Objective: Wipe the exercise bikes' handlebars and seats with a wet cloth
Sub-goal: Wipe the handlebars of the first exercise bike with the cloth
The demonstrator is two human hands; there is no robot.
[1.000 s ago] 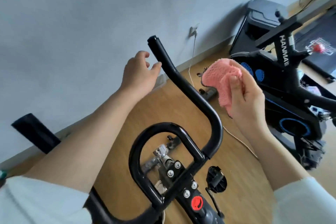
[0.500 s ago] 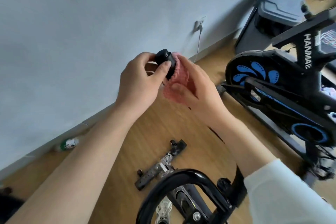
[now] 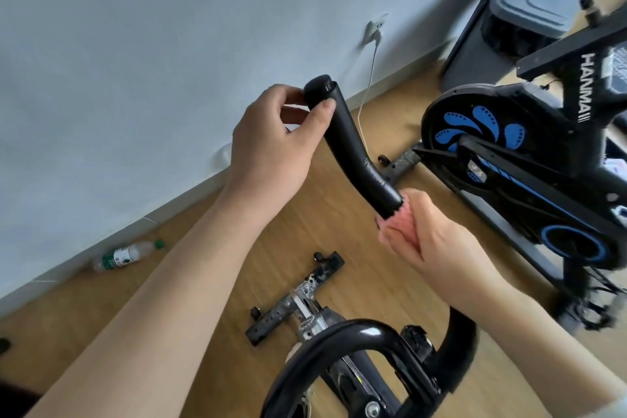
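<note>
Wooden floor [image 3: 356, 241] against a pale wall [image 3: 135, 44], second bike [image 3: 529, 159] parked at right, water bottle [image 3: 125, 254] lying by the skirting. Handlebar [image 3: 356, 149] of the near bike rising at centre. Left hand [image 3: 271, 146] pinching the capped tip between thumb and fingers, probably to steady the bar. Right hand [image 3: 431, 234] closed around the lower grip, pink cloth [image 3: 397, 224] wrapped between palm and bar, placed for wiping along its length. Seats out of view.

Soft even daylight, wide-angle bending, motion blur at right edge
</note>
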